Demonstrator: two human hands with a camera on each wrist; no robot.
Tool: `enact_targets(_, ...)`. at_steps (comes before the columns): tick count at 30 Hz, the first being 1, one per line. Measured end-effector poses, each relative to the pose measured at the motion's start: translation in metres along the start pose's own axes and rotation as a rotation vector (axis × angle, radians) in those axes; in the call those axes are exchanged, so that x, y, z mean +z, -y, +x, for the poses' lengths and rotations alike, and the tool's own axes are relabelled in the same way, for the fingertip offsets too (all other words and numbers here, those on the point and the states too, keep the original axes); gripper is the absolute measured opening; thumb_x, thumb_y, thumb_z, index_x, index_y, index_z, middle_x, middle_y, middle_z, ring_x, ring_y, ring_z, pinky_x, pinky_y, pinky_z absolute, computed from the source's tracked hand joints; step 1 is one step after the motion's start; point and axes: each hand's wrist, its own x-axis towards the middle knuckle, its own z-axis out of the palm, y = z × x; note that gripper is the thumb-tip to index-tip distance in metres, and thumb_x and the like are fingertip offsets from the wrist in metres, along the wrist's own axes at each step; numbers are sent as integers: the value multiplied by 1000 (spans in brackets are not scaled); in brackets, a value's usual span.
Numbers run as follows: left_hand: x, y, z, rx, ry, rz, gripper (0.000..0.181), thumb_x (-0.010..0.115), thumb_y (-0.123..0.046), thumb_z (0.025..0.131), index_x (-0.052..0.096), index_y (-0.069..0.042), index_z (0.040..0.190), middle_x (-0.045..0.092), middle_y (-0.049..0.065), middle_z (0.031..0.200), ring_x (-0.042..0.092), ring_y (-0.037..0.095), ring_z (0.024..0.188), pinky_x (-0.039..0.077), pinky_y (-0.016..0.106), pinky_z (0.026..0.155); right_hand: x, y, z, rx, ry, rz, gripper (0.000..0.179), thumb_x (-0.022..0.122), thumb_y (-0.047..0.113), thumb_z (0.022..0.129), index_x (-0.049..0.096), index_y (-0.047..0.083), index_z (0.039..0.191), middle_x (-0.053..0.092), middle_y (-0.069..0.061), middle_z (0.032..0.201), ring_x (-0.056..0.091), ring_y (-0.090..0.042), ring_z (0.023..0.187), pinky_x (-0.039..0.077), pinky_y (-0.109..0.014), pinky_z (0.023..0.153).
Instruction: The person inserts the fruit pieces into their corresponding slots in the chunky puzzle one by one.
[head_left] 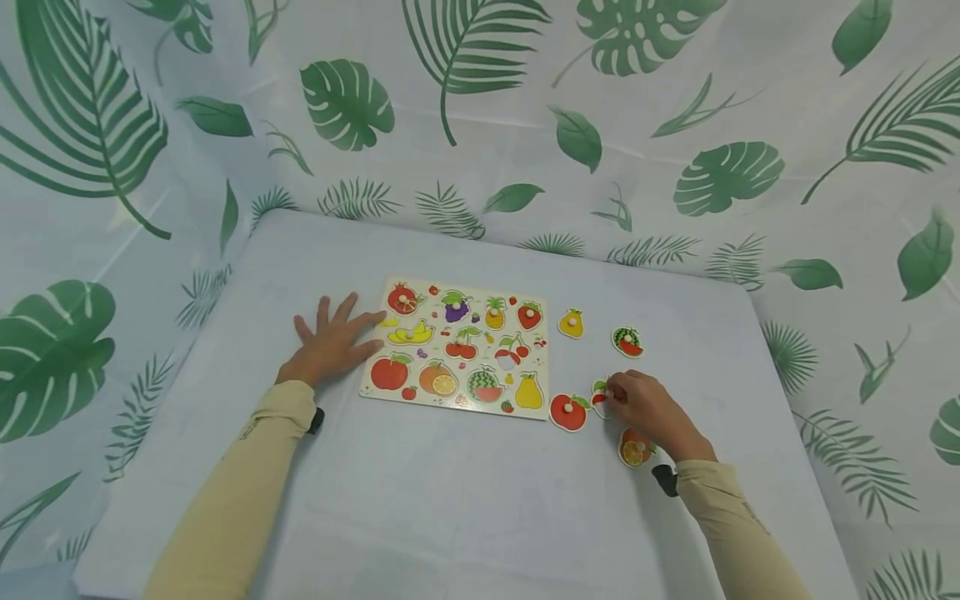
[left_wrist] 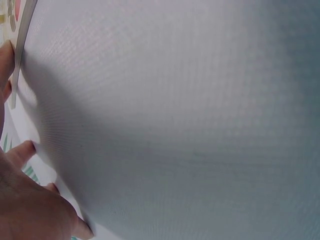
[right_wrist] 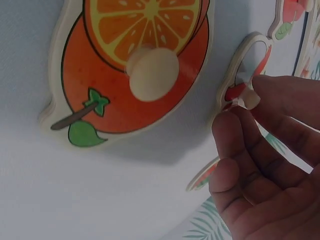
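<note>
Both long sleeves [head_left: 232, 500] are pale tan, bearing faint lettering [head_left: 249, 427]. Beside each cuff [head_left: 288, 403] shows a small black piece [head_left: 665, 480].

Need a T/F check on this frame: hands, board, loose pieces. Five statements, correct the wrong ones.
1. The left hand touches the puzzle board. True.
2. The loose orange piece is nearer the right hand than the loose pear piece is. True.
3. The right hand holds the loose pear piece. False: it pinches the knob of a red-and-white piece.
4. The loose watermelon piece lies left of the puzzle board in the head view. False: it lies to the right.
5. The loose apple piece has a knob. True.
</note>
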Motion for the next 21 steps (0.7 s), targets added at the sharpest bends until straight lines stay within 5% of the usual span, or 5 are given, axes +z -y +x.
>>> enact_targets(21, -2, -3, 0, -16, 3, -4, 66, 60, -46, 108, 40, -25, 168, -1, 20, 178, -20, 56, 156, -17, 83, 110, 3, 1, 5, 35, 18, 4, 15, 74, -7, 95, 72, -8, 109, 69, -13, 97, 63, -27, 87, 60, -49, 84)
